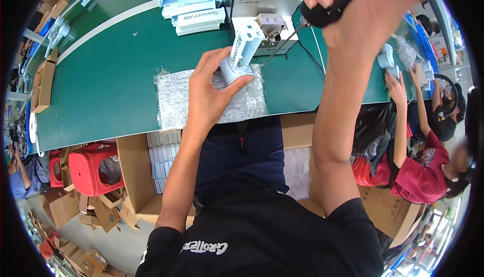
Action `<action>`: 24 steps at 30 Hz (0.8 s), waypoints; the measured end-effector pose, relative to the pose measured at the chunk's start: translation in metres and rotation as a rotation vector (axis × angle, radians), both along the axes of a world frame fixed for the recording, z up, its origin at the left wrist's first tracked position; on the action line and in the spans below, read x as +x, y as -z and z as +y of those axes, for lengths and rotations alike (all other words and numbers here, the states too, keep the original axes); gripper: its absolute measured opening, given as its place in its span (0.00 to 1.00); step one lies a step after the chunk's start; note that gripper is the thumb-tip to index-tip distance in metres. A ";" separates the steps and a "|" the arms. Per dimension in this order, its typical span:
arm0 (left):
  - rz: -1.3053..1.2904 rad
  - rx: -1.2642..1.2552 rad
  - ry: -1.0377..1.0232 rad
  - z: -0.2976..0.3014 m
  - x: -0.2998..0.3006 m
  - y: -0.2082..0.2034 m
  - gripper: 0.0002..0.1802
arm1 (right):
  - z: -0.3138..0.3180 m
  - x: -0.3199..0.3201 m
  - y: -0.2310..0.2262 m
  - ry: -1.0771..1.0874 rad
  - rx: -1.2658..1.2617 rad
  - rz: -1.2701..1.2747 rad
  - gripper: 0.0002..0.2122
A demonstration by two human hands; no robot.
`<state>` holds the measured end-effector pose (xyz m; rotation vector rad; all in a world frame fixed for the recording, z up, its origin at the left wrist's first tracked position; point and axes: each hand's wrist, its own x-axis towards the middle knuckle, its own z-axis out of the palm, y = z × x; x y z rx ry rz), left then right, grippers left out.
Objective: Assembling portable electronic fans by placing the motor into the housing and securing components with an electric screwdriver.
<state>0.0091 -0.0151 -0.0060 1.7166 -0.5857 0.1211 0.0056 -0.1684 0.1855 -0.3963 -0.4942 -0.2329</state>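
Observation:
My left hand [207, 82] is closed around the round base of a light-blue plastic fan housing [236, 73]. Its open, channel-shaped handle part stands up, tilted slightly right. The base rests on or just above a bubble-wrap sheet [174, 98] near the table's front edge. High on the right, my right hand [370, 17] grips a black electric screwdriver [322, 14]. The long thin bit slants down to the left, its tip close to the right of the housing and apart from it. Behind stands a grey-white screw feeder [259, 3] with a small metal mechanism in front.
Several light-blue plastic handle pieces [201, 20] lie stacked left of the feeder on the green table [111, 75]. Below the edge, cardboard boxes [133, 171] hold packed parts. A red stool [93, 168] is at the left. A co-worker [421, 168] in a red shirt handles parts at the right.

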 end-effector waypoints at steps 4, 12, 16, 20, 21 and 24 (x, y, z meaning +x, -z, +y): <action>-0.023 0.017 -0.025 0.007 0.000 0.002 0.33 | 0.011 -0.010 0.002 0.316 -0.297 -0.098 0.43; -0.008 -0.010 -0.021 0.004 0.002 0.006 0.34 | 0.030 0.001 0.013 0.128 -0.236 -0.038 0.40; -0.008 -0.010 -0.008 0.005 0.002 0.003 0.33 | 0.018 0.004 0.025 0.583 -0.613 0.003 0.37; 0.002 -0.012 -0.006 0.002 0.002 0.004 0.33 | 0.021 0.022 0.030 0.590 -0.494 -0.228 0.35; 0.020 -0.009 -0.008 0.003 0.002 0.004 0.34 | 0.020 0.020 0.030 0.590 -0.492 -0.231 0.35; 0.011 0.008 -0.037 0.006 0.002 0.004 0.34 | 0.015 0.001 0.023 0.992 -0.893 0.166 0.35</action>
